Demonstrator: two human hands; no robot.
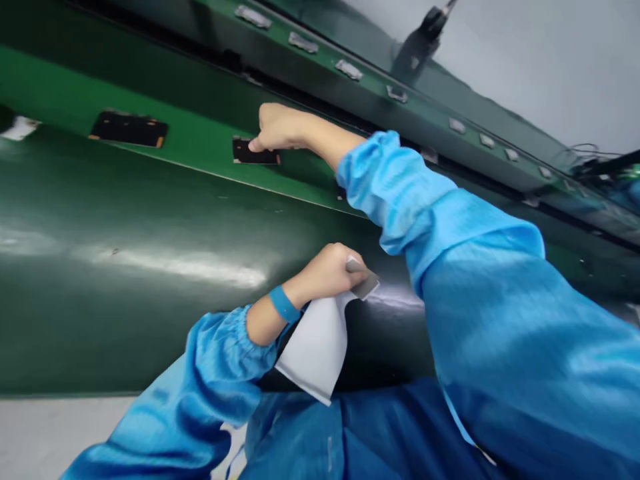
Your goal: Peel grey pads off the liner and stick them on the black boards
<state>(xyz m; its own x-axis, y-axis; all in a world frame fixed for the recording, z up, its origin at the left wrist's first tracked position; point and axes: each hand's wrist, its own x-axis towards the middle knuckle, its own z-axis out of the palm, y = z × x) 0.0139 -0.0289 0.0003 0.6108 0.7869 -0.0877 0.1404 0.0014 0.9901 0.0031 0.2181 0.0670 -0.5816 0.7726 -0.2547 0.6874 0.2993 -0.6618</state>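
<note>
My right hand (278,127) reaches far forward in a blue sleeve, its fingers curled down onto a small black flat part (253,153) lying on the bright green conveyor belt (195,137). My left hand (327,272) sits close to my body with a blue wristband, its fingers closed around the top of a white sheet or bag (316,348) that hangs down towards my lap.
Another black flat part (129,129) lies further left on the belt, and a white piece (18,127) shows at the far left edge. A dark green work surface (125,280) lies between me and the belt. Small metal plates (349,69) line the far rail.
</note>
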